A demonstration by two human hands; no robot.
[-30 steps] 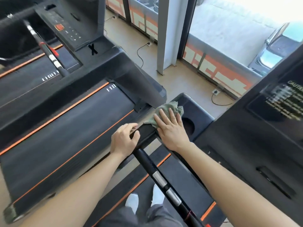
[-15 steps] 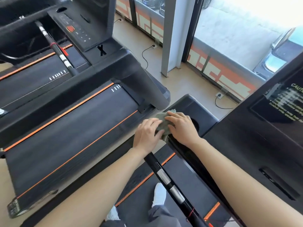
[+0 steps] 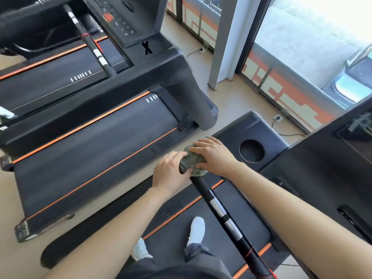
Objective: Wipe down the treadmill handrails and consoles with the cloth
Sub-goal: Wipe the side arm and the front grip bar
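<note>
**Cloth being shifted from the console corner to the head of the handrail.**

The cloth (image 3: 194,163) was lying spread under a flat right hand on the console (image 3: 247,125) a second ago, just left of the cup holder (image 3: 251,151). It is now being bunched around the upper end of the handrail (image 3: 201,186), still left of the cup holder but nearer the person. The right hand (image 3: 216,156) is cupping the wad from above, its fingers curling over it. The left hand (image 3: 171,172), farther left of the cup holder, is closing its fingers on the cloth's other side and the rail beneath. By this reading the console corner is being left as wiped, and a stroke down the handrail is being prepared, with its metal bands (image 3: 217,206) probably still awaiting the cloth.
</note>
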